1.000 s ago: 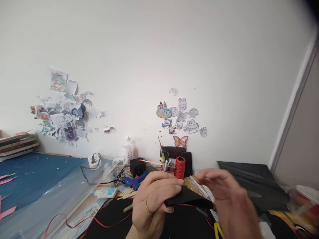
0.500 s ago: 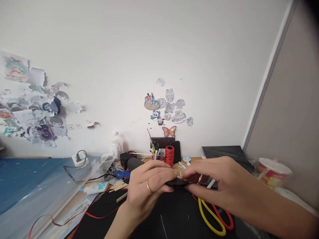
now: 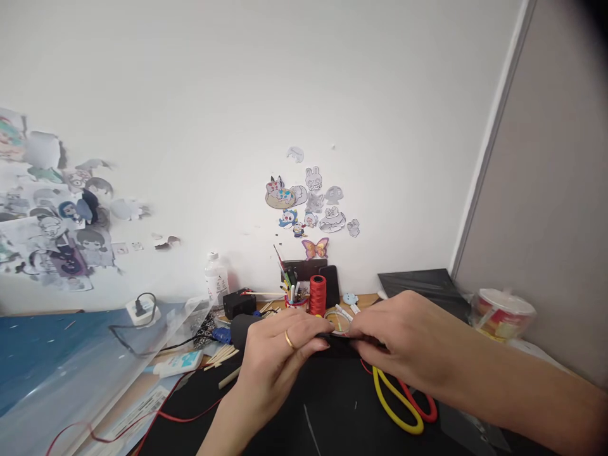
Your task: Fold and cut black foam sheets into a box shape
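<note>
A dark strip of black material (image 3: 338, 338) spans the space between my two hands. My left hand (image 3: 285, 342), with a gold ring on one finger, pinches its left part between thumb and fingers. The right part is pinched by my right hand (image 3: 394, 329), its fingertips close to those of the left. Under both hands lies a black sheet (image 3: 285, 415) with a few pale marks. Yellow handle loops (image 3: 399, 405) and red ones (image 3: 430, 408) lie below my right hand; the rest of that tool is hidden by the hand.
Behind the hands stand a red thread spool (image 3: 318, 296), a pen holder (image 3: 295, 297) and a bottle (image 3: 217, 278). A glue bottle (image 3: 178, 364), wooden sticks (image 3: 221, 356) and a red ribbon (image 3: 180, 418) lie left. A plastic-wrapped tub (image 3: 504, 313) is at right.
The whole view has shifted, so the background sits further left. My right fingers have closed in on the black strip, and the white tool part that showed beside them is now hidden.
</note>
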The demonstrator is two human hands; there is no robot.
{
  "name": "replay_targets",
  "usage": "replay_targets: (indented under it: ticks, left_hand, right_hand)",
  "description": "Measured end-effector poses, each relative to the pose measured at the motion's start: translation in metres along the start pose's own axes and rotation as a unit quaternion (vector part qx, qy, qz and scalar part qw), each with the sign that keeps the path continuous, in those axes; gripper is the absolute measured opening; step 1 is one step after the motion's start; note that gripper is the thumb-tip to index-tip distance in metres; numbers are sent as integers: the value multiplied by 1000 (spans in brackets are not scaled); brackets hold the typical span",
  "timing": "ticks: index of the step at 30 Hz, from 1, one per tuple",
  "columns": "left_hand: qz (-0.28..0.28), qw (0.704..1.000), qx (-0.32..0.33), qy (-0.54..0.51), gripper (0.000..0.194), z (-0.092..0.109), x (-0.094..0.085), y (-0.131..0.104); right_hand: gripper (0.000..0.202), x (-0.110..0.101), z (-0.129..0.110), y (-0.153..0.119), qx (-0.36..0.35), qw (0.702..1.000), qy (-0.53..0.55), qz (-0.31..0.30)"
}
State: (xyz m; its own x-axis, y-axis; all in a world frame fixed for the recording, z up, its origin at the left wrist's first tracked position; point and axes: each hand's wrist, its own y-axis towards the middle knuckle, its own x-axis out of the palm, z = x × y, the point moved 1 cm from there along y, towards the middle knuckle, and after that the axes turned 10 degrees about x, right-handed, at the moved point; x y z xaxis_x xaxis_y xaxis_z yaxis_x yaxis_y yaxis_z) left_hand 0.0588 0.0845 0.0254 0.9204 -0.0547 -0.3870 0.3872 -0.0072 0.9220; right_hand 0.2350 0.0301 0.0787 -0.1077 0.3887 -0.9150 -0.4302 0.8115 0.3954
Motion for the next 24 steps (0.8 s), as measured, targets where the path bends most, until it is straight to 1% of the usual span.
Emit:
replay_targets:
  ticks: [6,9,11,13,17,24]
  left_hand:
    - [-1,999,-32,19,16,1,0,-2]
    - [12,999,-28,28,15,3,2,-3]
    - [10,1000,-16,23,15,4,4,-4]
    - [3,1000,-10,18,15,5,5,-4]
    - [-4,1000,-12,9,16,4,7,-4]
    - [-1,998,-39,38,19,-1,6,-8]
  right_hand:
    - [20,-6,-1,5,30,998,32,-36]
    - [17,-6,-1,9,52,995,56,-63]
    - [14,-3,0,10,58,993,59,-78]
    - [12,1,2,10,47,996,36,-73]
    - [16,4,2,8,9,998,-13,-54]
    - [18,-6,-3,7,-28,995,-22,-92]
